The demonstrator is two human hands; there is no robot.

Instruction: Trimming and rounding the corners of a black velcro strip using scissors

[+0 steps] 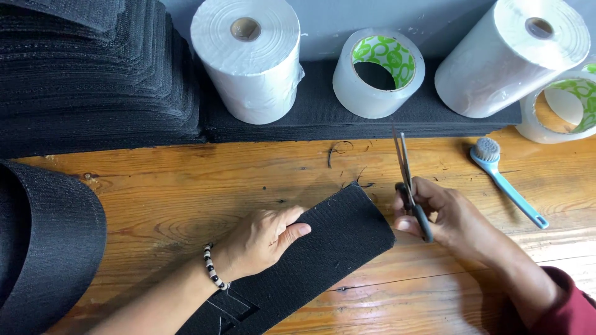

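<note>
A wooden desk (pixel 186 192) carries a stack of black mesh sheets (pixel 93 80), white rolls (pixel 248 59) and tape rolls (pixel 377 74). At center lies a black mesh strip (pixel 323 248), pinned flat by the left hand (pixel 261 239), fingers grasping its edge. The right hand (pixel 447 217), just beside the strip's end, grips closed scissors (pixel 406 180), blades pointing away. A blue brush (pixel 506 180) lies nearby.

Varnished wooden table (pixel 186 186) with visible grain and plank seams, lit evenly from above, its far edge meeting a pale grey wall (pixel 323 18), with what appears to be a low layer of dark sheeting (pixel 310 118) lining that far edge.
</note>
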